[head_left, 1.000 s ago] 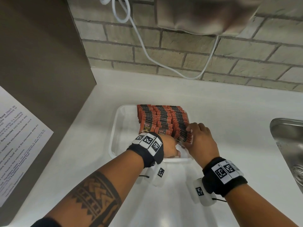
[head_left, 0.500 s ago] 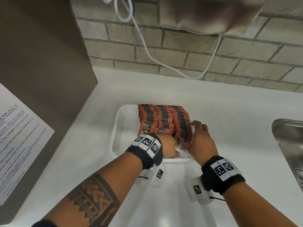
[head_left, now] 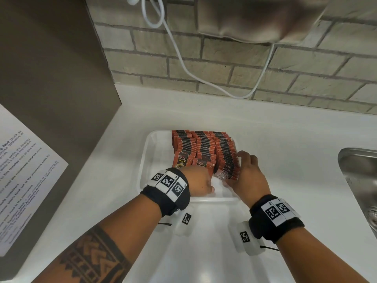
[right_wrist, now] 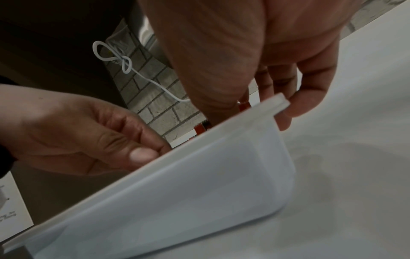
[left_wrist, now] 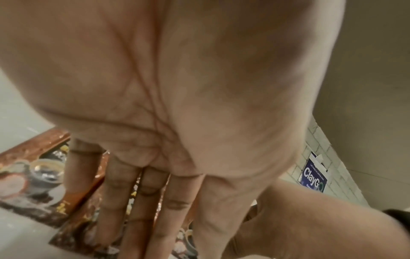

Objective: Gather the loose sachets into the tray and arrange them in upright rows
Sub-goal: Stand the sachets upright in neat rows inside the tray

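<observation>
Since a second ago the right hand has slid slightly forward along the right row. From the left: a sheet on a brown panel; the tray holding sachets in three upright rows; the left hand, fingers straight, pressing the front sachets; the right hand, fingers curled against the right row's side; the sink.
</observation>
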{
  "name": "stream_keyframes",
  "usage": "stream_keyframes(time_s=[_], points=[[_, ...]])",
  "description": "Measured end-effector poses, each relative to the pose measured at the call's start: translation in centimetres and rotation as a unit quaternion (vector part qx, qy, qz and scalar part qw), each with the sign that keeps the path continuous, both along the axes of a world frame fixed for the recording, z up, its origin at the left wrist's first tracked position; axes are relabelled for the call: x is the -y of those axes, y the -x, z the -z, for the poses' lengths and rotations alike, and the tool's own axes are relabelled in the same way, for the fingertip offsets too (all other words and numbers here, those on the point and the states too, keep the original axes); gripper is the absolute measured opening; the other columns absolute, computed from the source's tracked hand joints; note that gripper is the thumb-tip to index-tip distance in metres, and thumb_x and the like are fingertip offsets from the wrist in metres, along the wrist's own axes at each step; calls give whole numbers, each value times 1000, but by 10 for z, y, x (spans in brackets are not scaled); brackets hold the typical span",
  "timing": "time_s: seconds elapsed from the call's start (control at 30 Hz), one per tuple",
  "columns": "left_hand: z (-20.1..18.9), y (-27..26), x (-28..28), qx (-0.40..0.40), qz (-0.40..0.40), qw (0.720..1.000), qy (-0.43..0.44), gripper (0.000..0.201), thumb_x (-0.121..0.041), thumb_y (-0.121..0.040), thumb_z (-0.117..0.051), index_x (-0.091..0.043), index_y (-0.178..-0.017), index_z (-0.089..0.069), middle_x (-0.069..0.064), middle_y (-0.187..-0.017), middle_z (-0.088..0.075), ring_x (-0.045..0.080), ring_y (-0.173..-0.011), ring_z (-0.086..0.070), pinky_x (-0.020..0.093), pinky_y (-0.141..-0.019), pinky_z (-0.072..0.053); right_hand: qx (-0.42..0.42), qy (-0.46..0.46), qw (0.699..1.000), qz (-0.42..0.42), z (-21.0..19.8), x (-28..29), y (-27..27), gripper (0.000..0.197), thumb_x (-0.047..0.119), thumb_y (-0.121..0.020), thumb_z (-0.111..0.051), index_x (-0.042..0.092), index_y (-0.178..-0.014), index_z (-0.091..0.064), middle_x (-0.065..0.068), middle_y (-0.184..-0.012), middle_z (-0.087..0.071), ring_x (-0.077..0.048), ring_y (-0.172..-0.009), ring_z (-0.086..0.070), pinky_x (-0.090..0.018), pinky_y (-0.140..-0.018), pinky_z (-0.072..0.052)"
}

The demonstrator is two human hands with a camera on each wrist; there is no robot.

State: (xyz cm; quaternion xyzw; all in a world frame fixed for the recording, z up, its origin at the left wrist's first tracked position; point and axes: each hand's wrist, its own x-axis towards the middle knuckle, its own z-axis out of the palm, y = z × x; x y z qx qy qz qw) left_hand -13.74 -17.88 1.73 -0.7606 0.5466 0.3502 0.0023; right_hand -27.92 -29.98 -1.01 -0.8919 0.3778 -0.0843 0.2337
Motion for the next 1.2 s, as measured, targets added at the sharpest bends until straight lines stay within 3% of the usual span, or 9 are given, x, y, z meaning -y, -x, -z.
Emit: stream_keyframes(time_s=[0.13,0.2,0.27,0.37,0.5,0.83,1.07,1.2], points=[[1,-3,-4,75,11,997,-14,37,-38,-102,-46,-7,-100,-66,5,-99,-64,22,-94,-59,33,-80,-46,8,5,1000,-2,1,0,0,82,23,-69,-88,14,-135,-40,-11,-132,-45,-34,-92,-66,-40,-74,-57],[2,-5,-4,99,16,995,-29,27,-36,-102,-45,-13,-91,-54,5,-94,-56,24,-93,-57,33,-78,-42,11,3,1000,0,0,0,0,79,23,-71,-87,14,-134,-41,-11,-132,-45,-35,-90,-66,-40,-73,-56],[5,-7,-2,98,19,994,-43,30,-37,-102,-44,-11,-103,-58,7,-108,-61,26,-99,-58,36,-85,-47,13,0,1000,0,-1,0,0,78,24,-71,-87,13,-134,-41,-11,-131,-45,-34,-89,-66,-39,-73,-56],[7,-6,1,104,22,993,-49,44,-39,-101,-45,-13,-135,-55,6,-125,-60,27,-113,-58,40,-96,-48,15,-1,1000,1,-3,-1,0,79,26,-71,-87,12,-134,-42,-11,-131,-45,-35,-90,-66,-40,-73,-56],[6,-2,5,115,32,992,-34,44,-40,-102,-45,-12,-133,-56,6,-124,-61,26,-113,-58,35,-89,-45,16,4,1000,2,-1,-1,0,78,30,-72,-87,14,-134,-42,-10,-131,-45,-34,-88,-66,-41,-71,-57],[12,-3,14,81,-4,997,-17,50,-45,-101,-46,-12,-137,-54,7,-130,-61,26,-116,-58,35,-93,-46,5,9,1000,6,2,2,0,77,31,-73,-86,15,-133,-41,-9,-133,-45,-32,-86,-67,-41,-72,-59],[9,-4,15,71,-22,997,-10,48,-45,-101,-47,-14,-136,-57,5,-128,-62,25,-114,-59,30,-84,-42,3,11,1000,3,2,2,-1,77,32,-73,-86,16,-133,-41,-8,-130,-45,-33,-84,-67,-43,-71,-59],[6,-4,14,71,-20,997,-8,49,-44,-102,-47,-13,-139,-56,6,-135,-60,26,-119,-57,33,-93,-45,5,12,1000,2,3,2,-1,78,31,-72,-86,15,-134,-41,-9,-130,-44,-34,-83,-67,-42,-70,-59]])
